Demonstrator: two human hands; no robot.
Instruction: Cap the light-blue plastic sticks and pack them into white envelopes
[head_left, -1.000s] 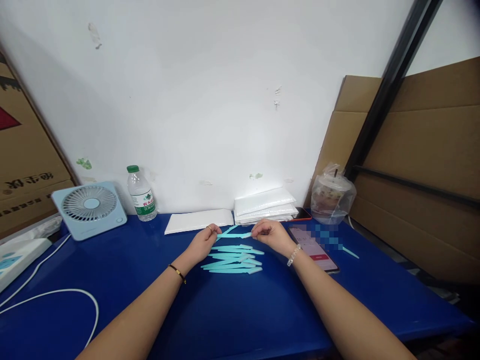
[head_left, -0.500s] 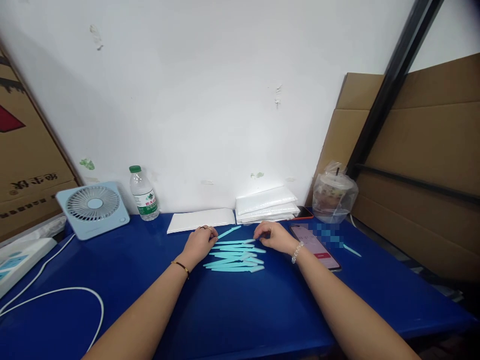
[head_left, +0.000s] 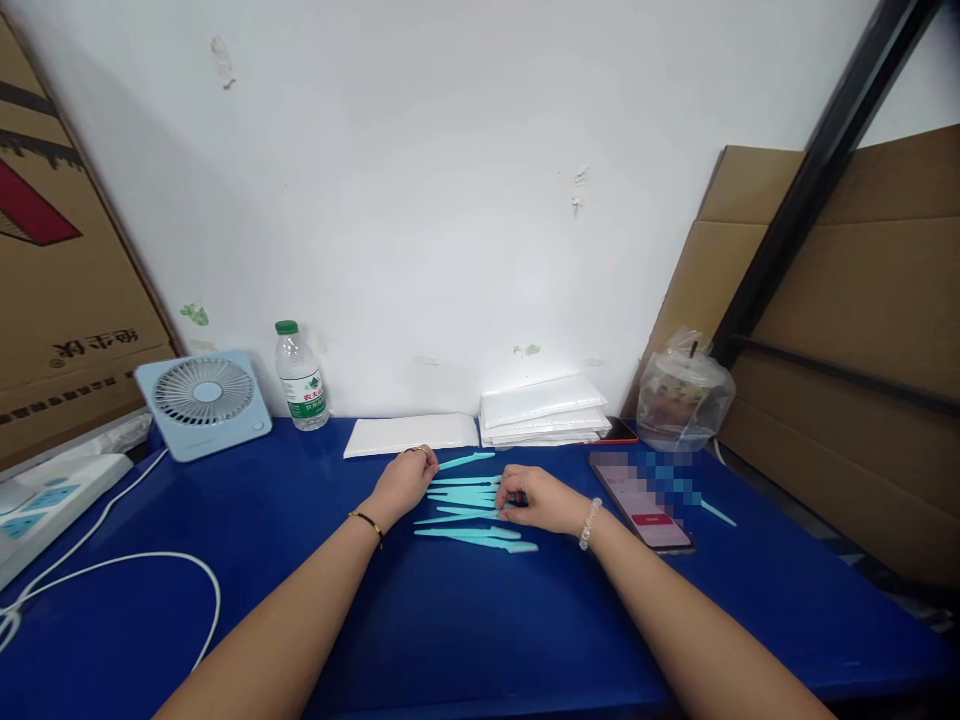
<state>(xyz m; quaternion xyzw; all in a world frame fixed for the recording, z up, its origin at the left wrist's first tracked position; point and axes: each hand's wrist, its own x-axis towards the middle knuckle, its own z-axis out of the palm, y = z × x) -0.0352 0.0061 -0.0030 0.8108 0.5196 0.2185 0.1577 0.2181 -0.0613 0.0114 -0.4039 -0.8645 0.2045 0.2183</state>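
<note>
2 hands flank the teal sticks (head_left: 469, 505): left hand (head_left: 405, 482) rests loose beside them, right hand (head_left: 531, 498) pinches stick ends. Risk: a sideways nudge could scatter the row

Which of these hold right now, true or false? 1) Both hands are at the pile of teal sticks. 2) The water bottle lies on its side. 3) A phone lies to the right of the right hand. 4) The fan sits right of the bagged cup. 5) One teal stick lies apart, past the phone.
1) True: the left hand and right hand are on either side of the teal sticks on the blue table.
2) False: the water bottle stands upright by the wall.
3) True: the phone lies flat there.
4) False: the fan is far left; the bagged cup is at the right.
5) True: a single teal stick lies alone.
</note>
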